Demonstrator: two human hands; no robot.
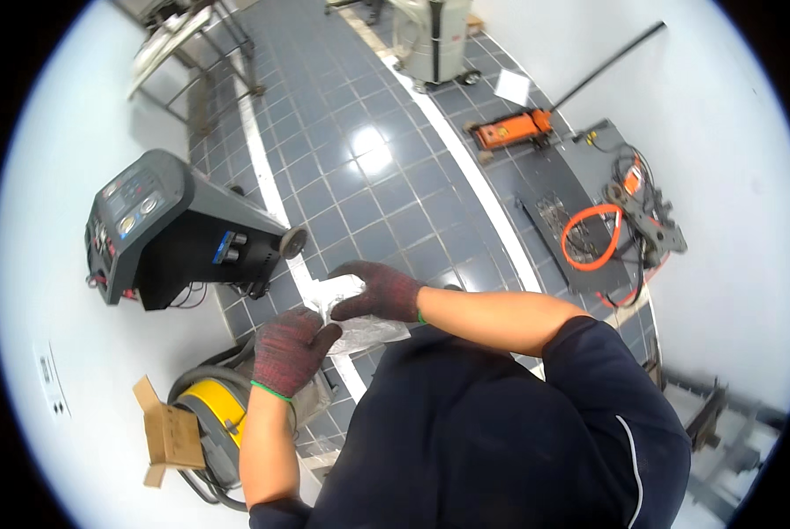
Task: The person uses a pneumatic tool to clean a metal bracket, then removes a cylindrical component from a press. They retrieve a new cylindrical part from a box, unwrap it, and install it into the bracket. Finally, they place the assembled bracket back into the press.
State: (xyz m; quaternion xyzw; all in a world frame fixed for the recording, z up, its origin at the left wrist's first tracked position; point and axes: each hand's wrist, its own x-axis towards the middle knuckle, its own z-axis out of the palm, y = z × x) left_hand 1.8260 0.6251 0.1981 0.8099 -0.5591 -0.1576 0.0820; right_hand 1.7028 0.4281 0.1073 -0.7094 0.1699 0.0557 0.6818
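A crumpled white plastic bag (373,337) is held in front of my body, its whiter, bunched part up between my hands and a thin, sheer part hanging below. My left hand (292,351), in a dark red and grey knit glove with a green cuff, pinches the bag's left side. From the right, my right hand (381,293), gloved the same way, is closed on its upper part. Both thumbs point toward each other across the bag. Whatever may be inside it cannot be made out.
At left stands a black wheeled machine (183,234) with gauges. Below it are a yellow and grey vacuum cleaner (214,406) and an open cardboard box (174,434). An orange floor jack (511,130), an orange hose (591,263) and tools lie at right. A grey wheeled bin (434,40) stands ahead.
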